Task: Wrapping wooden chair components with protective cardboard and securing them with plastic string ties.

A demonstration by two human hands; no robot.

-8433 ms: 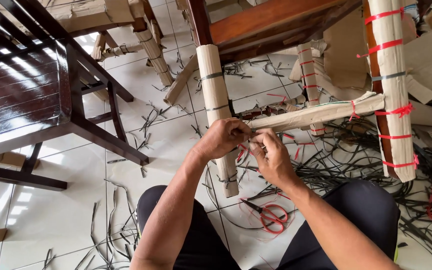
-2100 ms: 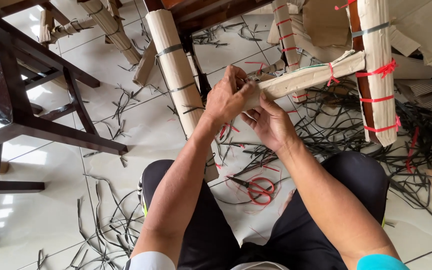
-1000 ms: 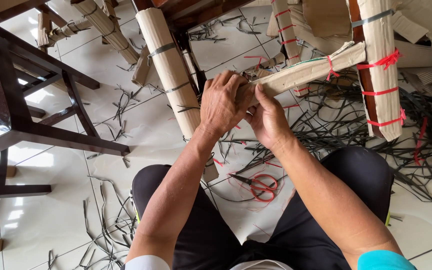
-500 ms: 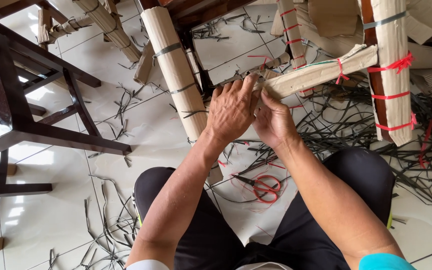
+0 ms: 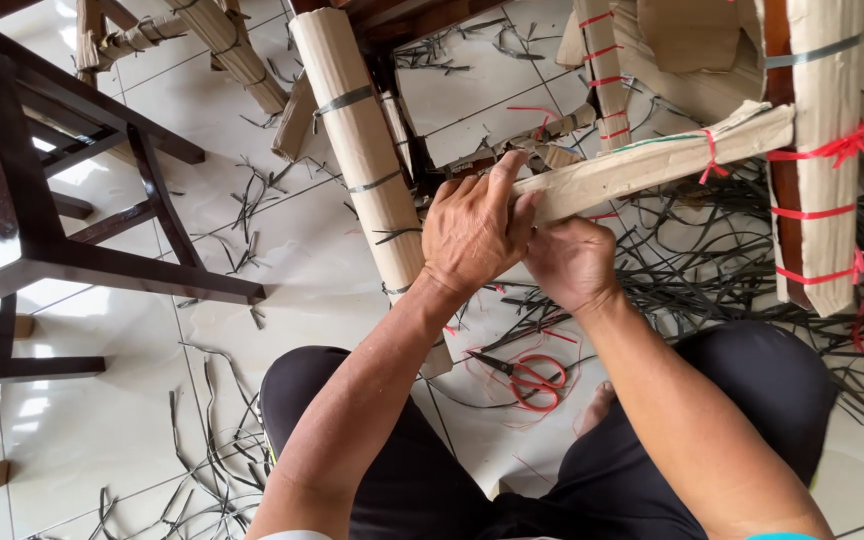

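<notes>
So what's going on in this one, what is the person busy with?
A seated person has both hands on the near end of a cardboard-wrapped chair rail. The left hand lies over the wrap, the right hand grips it from below. Red ties already bind the rail's far end and the wrapped leg. Red-handled scissors lie on the tiled floor among black strap offcuts.

Matt, ribbed brown cardboard wraps the chair rail [image 5: 652, 165] and chair leg [image 5: 362, 150], bound with thin red plastic ties [image 5: 709, 158]. The dark wooden chair [image 5: 12, 200] gleams with varnish; the white floor tiles [image 5: 282, 260] look glossy.
</notes>
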